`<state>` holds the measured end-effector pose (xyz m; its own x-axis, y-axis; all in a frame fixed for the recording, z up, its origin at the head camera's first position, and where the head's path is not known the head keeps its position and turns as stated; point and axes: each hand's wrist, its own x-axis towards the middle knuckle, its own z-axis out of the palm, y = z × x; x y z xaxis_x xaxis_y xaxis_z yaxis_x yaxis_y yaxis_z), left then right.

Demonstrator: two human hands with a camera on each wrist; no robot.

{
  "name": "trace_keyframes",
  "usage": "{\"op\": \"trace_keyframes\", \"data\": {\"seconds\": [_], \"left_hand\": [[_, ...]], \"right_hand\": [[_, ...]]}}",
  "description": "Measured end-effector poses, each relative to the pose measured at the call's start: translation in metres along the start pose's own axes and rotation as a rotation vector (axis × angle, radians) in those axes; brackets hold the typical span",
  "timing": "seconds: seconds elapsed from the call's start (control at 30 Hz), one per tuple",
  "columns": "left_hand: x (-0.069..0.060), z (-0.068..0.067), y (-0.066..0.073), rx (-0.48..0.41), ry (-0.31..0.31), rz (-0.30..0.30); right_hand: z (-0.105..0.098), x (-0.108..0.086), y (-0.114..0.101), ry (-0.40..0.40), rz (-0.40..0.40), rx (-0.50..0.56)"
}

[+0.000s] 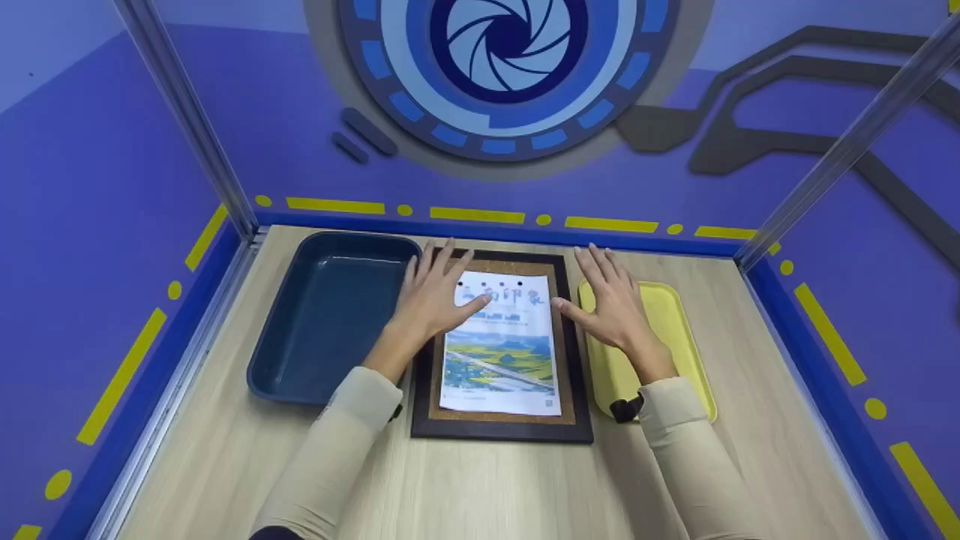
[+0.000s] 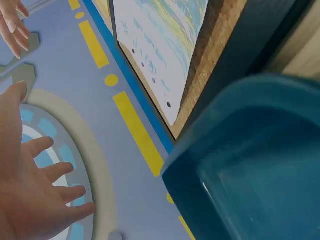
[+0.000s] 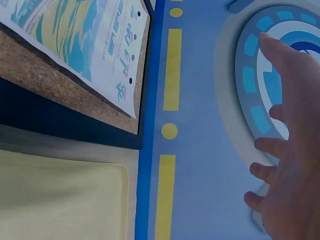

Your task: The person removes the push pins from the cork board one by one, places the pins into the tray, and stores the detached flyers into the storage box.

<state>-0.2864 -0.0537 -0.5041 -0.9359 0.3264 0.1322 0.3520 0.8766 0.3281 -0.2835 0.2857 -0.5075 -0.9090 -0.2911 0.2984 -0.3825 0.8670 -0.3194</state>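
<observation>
A printed sheet with a landscape picture and several dark round dots along its top edge lies on a dark-framed cork board. Above the board's left side hovers my left hand, fingers spread, holding nothing. My right hand is likewise spread and bare, over the board's right edge and the yellow tray. Both wrist views show the hands raised apart from the board, with the left hand and right hand seen against the wall.
To the left of the board stands a deep dark blue tray, close to its frame. The shallow yellow tray lies at the right. Blue-purple walls with metal corner posts enclose the wooden table at the back and sides.
</observation>
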Motion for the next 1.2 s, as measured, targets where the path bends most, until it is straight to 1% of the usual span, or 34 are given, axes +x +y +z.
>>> {"op": "trace_keyframes", "data": {"seconds": [0.1, 0.2, 0.33, 0.5, 0.57, 0.67, 0.77, 0.9, 1.07, 1.2], "left_hand": [[-0.001, 0.005, 0.007, -0.002, -0.007, 0.005], [-0.004, 0.014, 0.014, -0.016, -0.015, 0.019], [-0.01, 0.03, 0.022, -0.032, -0.04, 0.035], [-0.019, 0.06, 0.029, -0.042, -0.071, 0.035], [-0.023, 0.073, 0.033, -0.04, -0.096, 0.043], [-0.028, 0.091, 0.037, -0.042, -0.149, 0.06], [-0.032, 0.103, 0.038, -0.036, -0.192, 0.062], [-0.034, 0.113, 0.035, -0.004, -0.242, 0.034], [-0.037, 0.121, 0.033, 0.022, -0.313, 0.019], [-0.039, 0.125, 0.035, 0.024, -0.322, 0.02]], "right_hand": [[0.006, 0.001, 0.003, 0.026, -0.009, 0.074], [0.013, 0.005, 0.006, 0.043, 0.005, 0.151], [0.029, 0.013, 0.009, 0.069, 0.047, 0.243], [0.053, 0.027, 0.011, 0.114, 0.045, 0.373], [0.063, 0.031, 0.011, 0.122, 0.055, 0.424], [0.078, 0.036, 0.012, 0.128, 0.095, 0.471], [0.094, 0.042, 0.01, 0.128, 0.136, 0.504], [0.115, 0.046, 0.007, 0.105, 0.166, 0.536], [0.135, 0.043, 0.004, 0.074, 0.18, 0.518], [0.143, 0.043, 0.004, 0.072, 0.195, 0.503]]}}
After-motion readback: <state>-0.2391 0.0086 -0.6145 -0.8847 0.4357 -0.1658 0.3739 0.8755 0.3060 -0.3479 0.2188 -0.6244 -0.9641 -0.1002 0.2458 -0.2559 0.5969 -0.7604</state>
